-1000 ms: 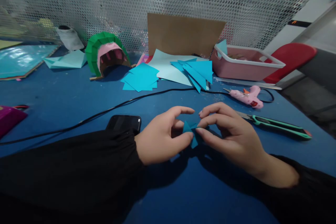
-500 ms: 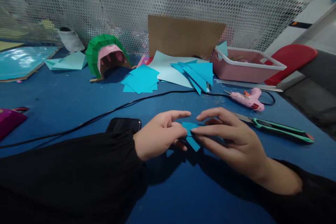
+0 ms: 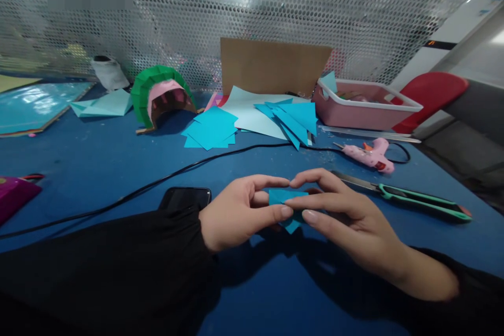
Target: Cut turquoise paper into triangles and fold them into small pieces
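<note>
A small folded piece of blue paper (image 3: 289, 197) is held between both hands, just above the blue table. My left hand (image 3: 244, 212) grips its left side, the thumb across the front and the other fingers behind, partly hidden. My right hand (image 3: 350, 220) pinches it from the right, with the index finger and thumb at its face. The fingertips of both hands nearly meet over its top edge. Beyond the hands lie a stack of blue paper squares (image 3: 210, 128) and several blue folded triangles (image 3: 291, 118).
A green-handled utility knife (image 3: 423, 202) lies right of my right hand, behind it a pink glue gun (image 3: 370, 155). A black phone (image 3: 185, 198) is by my left sleeve. A black cable (image 3: 173, 172) crosses the table. At the back are a pink basket (image 3: 362, 110) and a green paper arch (image 3: 144, 97).
Both hands have closed in on the blue paper, and its upper part has been turned so a wider face shows. My left thumb has moved to the right and down. The view has tilted slightly up.
</note>
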Motion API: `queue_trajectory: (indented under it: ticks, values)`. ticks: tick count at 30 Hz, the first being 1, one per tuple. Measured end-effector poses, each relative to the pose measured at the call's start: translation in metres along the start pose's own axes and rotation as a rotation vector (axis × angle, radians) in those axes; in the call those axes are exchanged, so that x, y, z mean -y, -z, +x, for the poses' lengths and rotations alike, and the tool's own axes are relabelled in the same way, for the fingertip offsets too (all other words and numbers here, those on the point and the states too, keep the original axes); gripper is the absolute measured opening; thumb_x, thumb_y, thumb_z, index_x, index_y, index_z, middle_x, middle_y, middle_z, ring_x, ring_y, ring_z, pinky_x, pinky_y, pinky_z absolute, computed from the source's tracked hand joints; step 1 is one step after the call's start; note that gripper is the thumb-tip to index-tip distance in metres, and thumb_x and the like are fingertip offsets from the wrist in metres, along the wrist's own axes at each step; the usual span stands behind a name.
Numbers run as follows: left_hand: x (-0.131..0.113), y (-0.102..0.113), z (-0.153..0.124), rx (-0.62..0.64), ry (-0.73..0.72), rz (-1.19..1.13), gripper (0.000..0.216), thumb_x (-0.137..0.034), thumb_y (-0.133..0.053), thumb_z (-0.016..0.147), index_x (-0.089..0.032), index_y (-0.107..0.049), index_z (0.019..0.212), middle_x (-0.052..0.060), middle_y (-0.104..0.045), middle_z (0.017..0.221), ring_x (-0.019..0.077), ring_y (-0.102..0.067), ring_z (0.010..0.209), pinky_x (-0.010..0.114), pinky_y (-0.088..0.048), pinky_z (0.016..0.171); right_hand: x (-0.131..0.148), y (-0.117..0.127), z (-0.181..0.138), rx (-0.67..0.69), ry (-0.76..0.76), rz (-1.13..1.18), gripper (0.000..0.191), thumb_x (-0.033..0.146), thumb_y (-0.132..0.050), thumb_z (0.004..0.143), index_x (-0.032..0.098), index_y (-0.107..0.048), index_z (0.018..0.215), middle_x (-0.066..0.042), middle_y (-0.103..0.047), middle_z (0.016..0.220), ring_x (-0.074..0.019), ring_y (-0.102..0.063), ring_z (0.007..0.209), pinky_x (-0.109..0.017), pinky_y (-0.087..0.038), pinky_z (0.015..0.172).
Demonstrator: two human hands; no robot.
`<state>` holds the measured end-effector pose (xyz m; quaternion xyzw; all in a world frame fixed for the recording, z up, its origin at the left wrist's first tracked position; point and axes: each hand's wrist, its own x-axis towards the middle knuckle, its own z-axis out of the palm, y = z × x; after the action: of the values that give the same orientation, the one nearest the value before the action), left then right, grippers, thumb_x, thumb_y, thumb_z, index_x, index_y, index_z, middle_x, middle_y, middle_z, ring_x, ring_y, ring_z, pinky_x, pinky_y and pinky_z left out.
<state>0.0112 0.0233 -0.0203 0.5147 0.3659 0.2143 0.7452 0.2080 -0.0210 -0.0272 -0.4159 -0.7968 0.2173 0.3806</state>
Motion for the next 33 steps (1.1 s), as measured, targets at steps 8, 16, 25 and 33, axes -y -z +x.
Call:
queue_trajectory:
  ticks: [8,16,25,33]
  values:
    - [0.007,0.001,0.000,-0.059,-0.089,0.165,0.017,-0.023,-0.066,0.080,-0.015,-0.053,0.087,-0.003,-0.058,0.063,0.0065,-0.048,0.055,0.017,-0.036,0.052,-0.001,-0.009,0.001,-0.089,-0.270,0.172,0.010,0.029,-0.065,0.081,0.022,-0.063,0.087,-0.002,-0.061,0.082,-0.0147,-0.060,0.073,-0.023,-0.051,0.062]
    - [0.009,-0.005,-0.005,-0.053,-0.121,0.359,0.022,-0.036,-0.063,0.081,-0.015,-0.056,0.086,-0.006,-0.047,0.056,0.0066,-0.036,0.049,0.018,-0.029,0.044,0.003,-0.005,-0.002,-0.016,-0.195,0.125,0.012,0.026,-0.058,0.085,0.020,-0.060,0.075,-0.002,-0.060,0.073,-0.0149,-0.057,0.067,-0.025,-0.046,0.062]
    - [0.006,-0.012,-0.025,-0.170,-0.438,0.738,0.007,-0.021,-0.058,0.082,-0.017,-0.062,0.080,-0.006,-0.051,0.054,0.0066,-0.041,0.048,0.019,-0.032,0.049,0.013,-0.008,-0.005,0.050,-0.103,0.113,0.009,0.020,-0.054,0.086,0.020,-0.060,0.080,-0.003,-0.062,0.076,-0.0142,-0.058,0.069,-0.024,-0.047,0.065]
    - [0.005,-0.005,-0.017,-0.177,-0.413,0.418,0.009,-0.025,-0.059,0.082,-0.016,-0.060,0.082,-0.002,-0.058,0.071,0.0093,-0.049,0.058,0.021,-0.041,0.055,0.005,-0.007,-0.007,0.019,-0.180,0.399,0.033,0.042,-0.042,0.095,0.021,-0.066,0.086,-0.005,-0.061,0.085,-0.0170,-0.057,0.078,-0.027,-0.046,0.070]
